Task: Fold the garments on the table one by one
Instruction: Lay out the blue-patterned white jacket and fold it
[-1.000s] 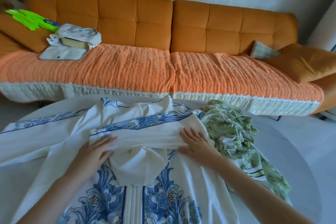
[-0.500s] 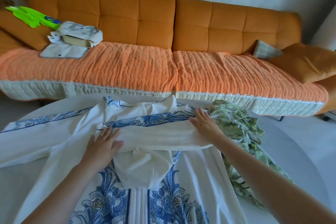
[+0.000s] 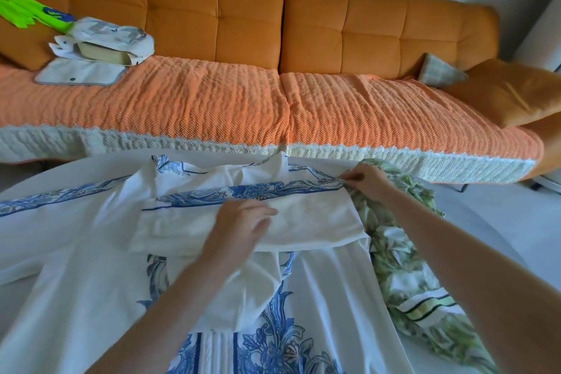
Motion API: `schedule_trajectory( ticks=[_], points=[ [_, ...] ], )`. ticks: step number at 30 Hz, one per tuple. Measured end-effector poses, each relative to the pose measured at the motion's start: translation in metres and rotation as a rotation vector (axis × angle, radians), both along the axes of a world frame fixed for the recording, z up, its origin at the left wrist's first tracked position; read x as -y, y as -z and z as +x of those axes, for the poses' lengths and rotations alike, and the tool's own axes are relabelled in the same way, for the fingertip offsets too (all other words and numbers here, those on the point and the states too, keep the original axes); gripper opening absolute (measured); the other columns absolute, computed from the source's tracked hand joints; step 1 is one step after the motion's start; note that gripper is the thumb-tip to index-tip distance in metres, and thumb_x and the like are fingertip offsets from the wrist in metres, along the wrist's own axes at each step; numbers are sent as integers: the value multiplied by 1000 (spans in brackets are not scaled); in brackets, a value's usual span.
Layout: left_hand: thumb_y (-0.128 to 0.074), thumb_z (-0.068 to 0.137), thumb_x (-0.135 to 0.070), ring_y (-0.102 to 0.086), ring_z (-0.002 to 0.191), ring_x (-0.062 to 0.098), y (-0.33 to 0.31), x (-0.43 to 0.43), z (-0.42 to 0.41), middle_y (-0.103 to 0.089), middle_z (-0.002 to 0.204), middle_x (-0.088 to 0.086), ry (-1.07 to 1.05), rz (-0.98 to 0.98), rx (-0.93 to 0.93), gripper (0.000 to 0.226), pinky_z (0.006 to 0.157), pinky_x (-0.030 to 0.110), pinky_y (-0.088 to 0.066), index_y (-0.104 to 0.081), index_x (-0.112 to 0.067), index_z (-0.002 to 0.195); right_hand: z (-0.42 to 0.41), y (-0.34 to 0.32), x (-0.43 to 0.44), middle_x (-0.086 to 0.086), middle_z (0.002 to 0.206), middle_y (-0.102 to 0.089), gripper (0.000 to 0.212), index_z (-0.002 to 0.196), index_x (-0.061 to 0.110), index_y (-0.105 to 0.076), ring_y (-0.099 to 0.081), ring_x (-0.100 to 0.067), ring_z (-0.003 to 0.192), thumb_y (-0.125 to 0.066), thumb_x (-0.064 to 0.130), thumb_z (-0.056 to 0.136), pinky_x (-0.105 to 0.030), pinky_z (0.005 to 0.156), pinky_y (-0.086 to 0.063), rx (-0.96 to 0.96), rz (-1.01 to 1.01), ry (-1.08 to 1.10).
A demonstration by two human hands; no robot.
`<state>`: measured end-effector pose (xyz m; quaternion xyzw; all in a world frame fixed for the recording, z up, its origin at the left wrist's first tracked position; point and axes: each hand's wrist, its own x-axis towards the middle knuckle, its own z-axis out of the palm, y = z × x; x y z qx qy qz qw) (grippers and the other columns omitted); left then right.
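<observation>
where the blue-bordered corner of the white and blue garment (image 3: 318,297) is pinched between thumb and fingertips of the right hand (image 3: 365,181), a folded white panel (image 3: 318,218) is seen running leftward from that pinch to the left hand (image 3: 243,223), which is laid on it with fingers loosely bent, nothing clasped. the rest of the garment is spread on the table (image 3: 479,222) nearer than both hands; a green leaf-print garment (image 3: 394,267) is heaped just right of the pinch.

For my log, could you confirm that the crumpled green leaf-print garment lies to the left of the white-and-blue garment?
Not the left: in the head view the crumpled green leaf-print garment lies to the right of the white-and-blue garment.
</observation>
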<state>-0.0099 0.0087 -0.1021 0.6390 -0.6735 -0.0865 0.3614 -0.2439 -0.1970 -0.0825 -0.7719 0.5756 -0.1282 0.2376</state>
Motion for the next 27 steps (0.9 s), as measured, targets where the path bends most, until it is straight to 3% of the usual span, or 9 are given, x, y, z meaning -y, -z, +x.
schedule_trajectory(
  ticks=[2,6,11,14,17,19,21,25,27],
  points=[
    [-54,83,-31,-58,103,18,-6,15,-54,-68,108,-4,128,-15,0,31,96,30,-35,-70,-24,109,-3,0,3,-3,105,-68,22,107,10,-70,-56,-10,87,-65,13,86,-22,89,-43,-17,-20,-55],
    [-66,80,-29,-55,99,26,9,40,-131,-64,108,4,145,9,81,36,88,34,-36,-66,-22,116,-2,10,11,-5,96,-69,18,101,10,-72,-59,-15,83,-67,16,85,-25,78,-46,-10,-67,-19],
    [-86,56,-29,-57,60,14,32,55,-145,-58,65,-10,154,-77,157,17,61,19,-40,-70,-29,64,9,5,21,-6,85,-68,15,93,9,-70,-60,-20,72,-55,12,93,-32,69,-52,169,-139,106],
    [-74,70,-24,-54,70,13,45,51,-145,-58,71,-10,235,-108,-12,2,68,17,-32,-72,-23,69,15,0,34,-8,101,-66,22,93,17,-69,-49,-28,110,-48,10,94,-40,88,-43,108,-247,148],
    [-71,75,-19,-57,79,14,49,45,-144,-62,81,-5,277,-73,-35,9,71,29,-48,-74,-18,83,16,17,35,-7,109,-61,26,84,26,-65,-36,-30,118,-45,12,93,-40,93,-30,-72,-172,150],
    [-67,77,-23,-59,91,16,48,41,-145,-65,94,-4,273,-97,15,26,81,34,-50,-71,-21,103,16,21,25,-5,115,-59,26,98,19,-68,-33,-29,121,-43,12,95,-39,100,-25,-103,-200,143],
    [-54,87,-36,-51,112,11,34,37,-140,-61,115,-7,161,-144,-5,39,101,36,-36,-58,-25,125,21,11,11,-2,130,-53,29,117,16,-63,-30,-26,125,-40,15,99,-37,102,-22,-22,-319,133],
    [-41,90,-32,-53,113,25,7,28,-80,-60,122,4,-133,-225,46,40,98,37,-38,-63,-17,119,42,-11,-49,6,154,-23,44,144,21,-36,-10,-18,144,-34,31,101,-37,115,-6,25,-456,-135],
    [-35,95,-34,-45,127,29,4,19,-27,-48,139,9,-257,4,193,44,105,45,-33,-55,-15,130,46,0,-87,9,155,4,53,149,26,-9,13,-16,144,-25,41,101,-35,115,7,-93,-340,-331]
  ],
)
